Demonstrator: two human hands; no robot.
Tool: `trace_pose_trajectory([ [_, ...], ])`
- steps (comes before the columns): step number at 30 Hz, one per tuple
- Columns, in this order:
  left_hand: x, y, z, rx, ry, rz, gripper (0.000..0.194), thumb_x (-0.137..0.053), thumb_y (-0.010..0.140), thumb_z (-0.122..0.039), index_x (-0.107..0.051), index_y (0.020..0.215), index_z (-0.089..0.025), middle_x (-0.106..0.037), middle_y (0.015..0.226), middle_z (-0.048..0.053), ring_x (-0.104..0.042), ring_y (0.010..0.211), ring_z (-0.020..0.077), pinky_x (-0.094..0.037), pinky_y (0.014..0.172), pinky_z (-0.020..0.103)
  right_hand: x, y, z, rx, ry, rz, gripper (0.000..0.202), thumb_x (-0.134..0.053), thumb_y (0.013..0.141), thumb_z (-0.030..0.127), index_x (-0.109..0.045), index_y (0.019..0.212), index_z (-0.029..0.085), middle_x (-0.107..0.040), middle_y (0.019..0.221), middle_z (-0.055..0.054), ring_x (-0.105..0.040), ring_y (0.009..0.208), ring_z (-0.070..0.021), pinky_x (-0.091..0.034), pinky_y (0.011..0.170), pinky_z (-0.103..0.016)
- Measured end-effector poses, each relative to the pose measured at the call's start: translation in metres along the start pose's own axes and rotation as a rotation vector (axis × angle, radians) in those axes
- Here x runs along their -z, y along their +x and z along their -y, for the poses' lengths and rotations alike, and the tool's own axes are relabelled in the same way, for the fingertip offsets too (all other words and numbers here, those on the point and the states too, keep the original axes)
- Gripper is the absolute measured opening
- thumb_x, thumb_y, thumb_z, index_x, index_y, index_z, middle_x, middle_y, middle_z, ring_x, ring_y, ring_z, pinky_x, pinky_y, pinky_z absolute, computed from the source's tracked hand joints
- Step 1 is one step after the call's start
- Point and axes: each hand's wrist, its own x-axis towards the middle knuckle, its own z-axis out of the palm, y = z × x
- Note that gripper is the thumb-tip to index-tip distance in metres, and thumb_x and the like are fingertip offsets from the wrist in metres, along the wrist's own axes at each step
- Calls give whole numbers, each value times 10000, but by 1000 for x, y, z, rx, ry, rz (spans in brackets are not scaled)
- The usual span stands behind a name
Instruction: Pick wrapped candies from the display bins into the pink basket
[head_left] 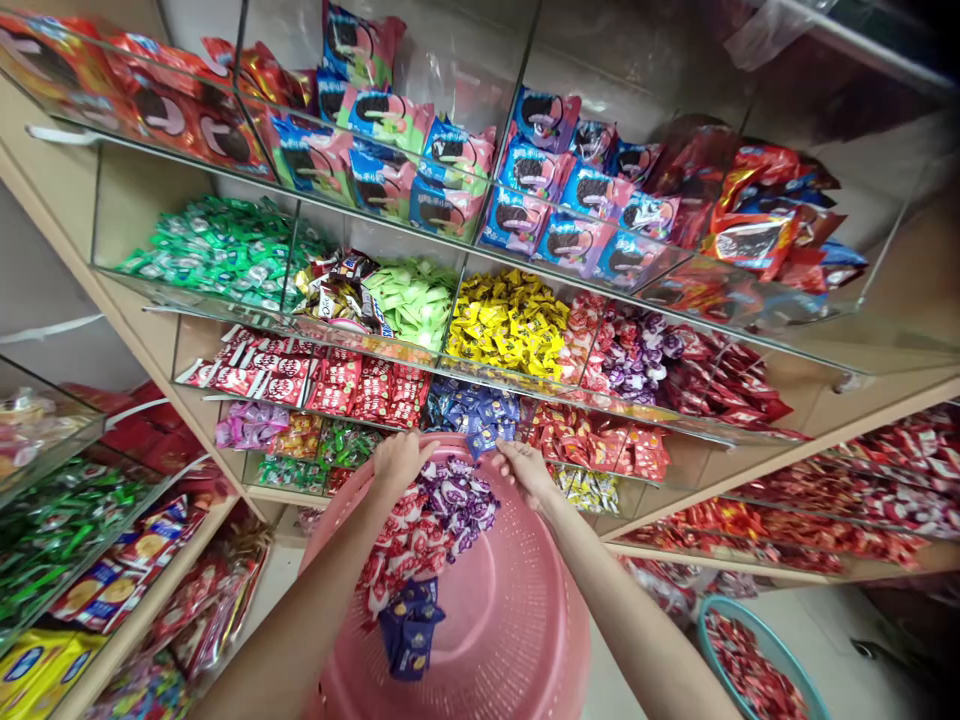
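Note:
A pink plastic basket (525,640) is in front of me, its far rim against the lower shelves. My left hand (400,466) is closed over that rim at the upper left. At the rim's right, my right hand (527,470) pinches a dark blue candy packet (484,432) by its edge, just in front of the bin of matching blue packets (457,400). Inside the basket lie red-and-white wrapped candies (397,545), purple-and-white wrapped candies (459,500) and several dark blue packets (411,630).
Clear-fronted shelves hold green candies (217,250), yellow candies (510,320), red packets (371,388) and blue-and-pink snack packs (577,190). More stocked shelves (67,520) stand at left and right. A teal basket (709,625) of red candies sits on the floor at lower right.

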Motion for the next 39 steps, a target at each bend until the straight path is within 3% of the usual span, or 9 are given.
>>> trace_pose_trajectory([
  [5,-2,1,-1,-10,6,-7,598,-258,792,-622,-598,971,-165,-659,881,138,-613,841,293,-456,696,365,-13,-32,-3,49,-94,154,337,-683,639,476,-575,648,156,-628,561,18,-473,370,-53,-296,345,-171],
  [10,3,0,-2,-6,20,34,615,-234,796,-620,-601,986,-165,-656,891,140,-611,848,295,-449,705,368,-26,-46,-18,50,-193,350,375,-610,686,529,-572,649,157,-618,562,28,-490,390,-54,-321,374,-171],
  [20,5,-2,-4,15,-2,70,689,-148,799,-630,-592,1027,-155,-643,932,159,-602,870,281,-434,726,364,-34,-48,-46,24,-243,381,389,-611,681,531,-564,705,146,-643,605,-4,-583,491,-100,-373,434,-190],
  [25,7,-2,-5,22,1,96,684,-155,804,-621,-581,1059,-150,-635,959,163,-591,901,279,-431,754,358,-32,-62,-63,17,-253,374,364,-644,666,497,-539,648,148,-617,547,11,-562,484,-89,-403,487,-204],
  [34,7,-1,-5,13,-8,94,684,-163,800,-628,-595,1037,-155,-645,929,157,-595,896,290,-439,734,359,-47,-107,-85,-325,36,396,383,-778,518,389,-542,694,145,-614,625,17,-655,643,-171,-502,633,-292],
  [39,3,0,-4,8,-10,70,692,-161,792,-642,-600,1020,-159,-649,908,154,-600,877,300,-445,723,372,-61,-123,-94,-453,93,402,397,-797,469,354,-544,699,153,-626,635,17,-661,682,-168,-509,699,-304],
])
